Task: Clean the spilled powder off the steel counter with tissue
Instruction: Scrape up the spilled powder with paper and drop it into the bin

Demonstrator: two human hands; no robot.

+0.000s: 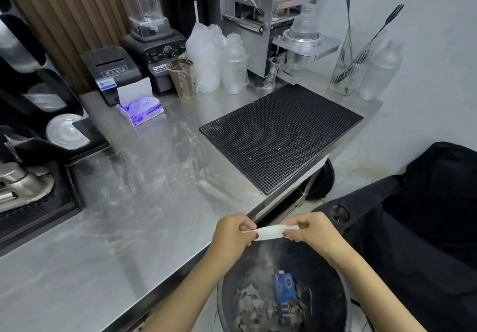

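Over the bin [327,277], just off the front edge of the counter [129,202], you hold the tissue [271,232] between both hands. Your left hand [232,236] has its fingers curled and pinches the left end; your right hand [312,231] pinches the right end the same way. The tissue is folded into a narrow white strip and runs nearly level from one hand to the other, clear of the steel. A faint pale haze shows below it against the bin's dark wall. Inside the bin lie crumpled scraps and a blue carton [284,290]. On the counter, a thin pale streak [206,184] lies just beside the near left corner of the black mat [281,135], and the steel around it looks smeared. A purple tissue pack [140,111] sits well back on the left, with one sheet standing up from it, in front of the printer [111,71] and the blender [154,42]. A black bag [426,215] fills the right side.
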